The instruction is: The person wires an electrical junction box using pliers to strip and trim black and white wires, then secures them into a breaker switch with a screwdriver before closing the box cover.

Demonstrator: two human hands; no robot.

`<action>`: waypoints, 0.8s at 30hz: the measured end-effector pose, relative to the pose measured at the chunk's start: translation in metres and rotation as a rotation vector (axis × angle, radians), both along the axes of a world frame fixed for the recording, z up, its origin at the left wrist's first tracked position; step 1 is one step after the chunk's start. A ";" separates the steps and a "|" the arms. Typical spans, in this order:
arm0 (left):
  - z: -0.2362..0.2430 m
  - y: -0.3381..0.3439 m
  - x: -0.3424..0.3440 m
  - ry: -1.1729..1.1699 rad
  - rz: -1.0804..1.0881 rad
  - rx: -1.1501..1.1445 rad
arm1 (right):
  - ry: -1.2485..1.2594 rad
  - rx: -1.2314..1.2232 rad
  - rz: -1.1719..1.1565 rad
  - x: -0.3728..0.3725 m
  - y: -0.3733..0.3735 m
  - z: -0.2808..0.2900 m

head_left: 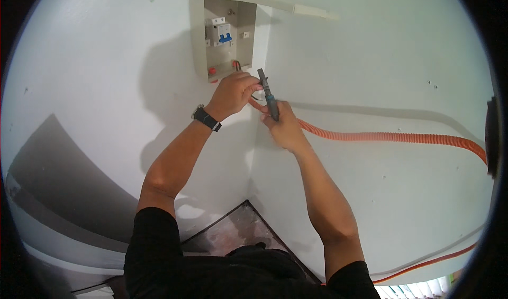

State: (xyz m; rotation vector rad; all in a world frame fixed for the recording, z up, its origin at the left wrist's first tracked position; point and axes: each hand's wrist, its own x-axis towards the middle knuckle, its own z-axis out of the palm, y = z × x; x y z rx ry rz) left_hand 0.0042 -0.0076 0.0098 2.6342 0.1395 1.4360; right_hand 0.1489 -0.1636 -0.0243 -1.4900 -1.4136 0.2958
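My left hand (235,92), with a black watch on the wrist, pinches at dark wires (238,66) that come out of the bottom of the open beige wall box (197,34); its fingertips partly hide them. My right hand (283,127) is closed on a dark-grey hand tool (272,106) with teal parts, held upright, its tip beside my left fingertips. An orange corrugated conduit (397,137) runs from behind my hands toward the right. Inside the box sits a white breaker (219,33) with blue switches, above red fittings (212,71).
White walls (370,71) meet in a corner behind my hands. A dark-edged triangular surface (238,227) lies in the corner below. A dark object (491,135) is at the right rim. A thinner orange line (434,259) runs along the lower right, above white slats (418,288).
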 end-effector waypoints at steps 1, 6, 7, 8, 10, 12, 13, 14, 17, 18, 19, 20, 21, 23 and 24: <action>0.000 0.000 -0.001 0.002 0.002 -0.004 | 0.125 -0.111 0.031 0.001 -0.001 0.002; -0.001 -0.002 0.000 -0.006 0.012 0.085 | 0.222 -0.223 0.116 0.011 -0.002 0.006; -0.002 -0.001 0.000 -0.005 0.014 0.085 | 0.192 -0.230 0.110 0.011 -0.002 0.007; -0.002 0.001 -0.001 0.006 0.013 0.090 | 0.192 -0.231 0.113 0.010 -0.002 0.007; -0.004 0.003 -0.001 0.022 0.012 0.091 | 0.199 -0.238 0.099 0.007 -0.003 0.010; -0.005 0.004 -0.001 0.033 0.009 0.076 | 0.123 -0.197 0.087 0.008 -0.001 0.006; -0.005 0.003 0.000 0.034 0.006 0.076 | 0.044 -0.153 0.074 0.009 -0.001 0.004; -0.005 0.002 0.000 0.030 -0.002 0.066 | 0.045 -0.154 0.072 0.013 0.002 -0.002; -0.005 0.000 0.004 0.021 -0.022 0.015 | -0.200 -0.001 -0.002 0.022 0.006 -0.010; -0.005 0.001 0.005 0.018 -0.027 -0.025 | -0.183 -0.023 -0.004 0.020 0.006 -0.008; -0.006 0.001 0.003 0.016 -0.026 -0.020 | -0.166 -0.045 -0.006 0.018 0.006 -0.006; -0.008 0.002 0.001 0.015 -0.005 0.023 | -0.168 -0.041 -0.006 0.016 0.004 -0.005; -0.007 0.000 -0.001 0.018 0.014 0.068 | -0.113 -0.044 0.025 0.012 0.001 -0.004; -0.009 -0.005 0.000 0.030 0.082 0.188 | 0.110 -0.194 0.103 0.009 -0.004 0.004; -0.009 -0.008 -0.001 0.049 0.154 0.304 | 0.117 -0.188 0.103 0.005 -0.007 0.011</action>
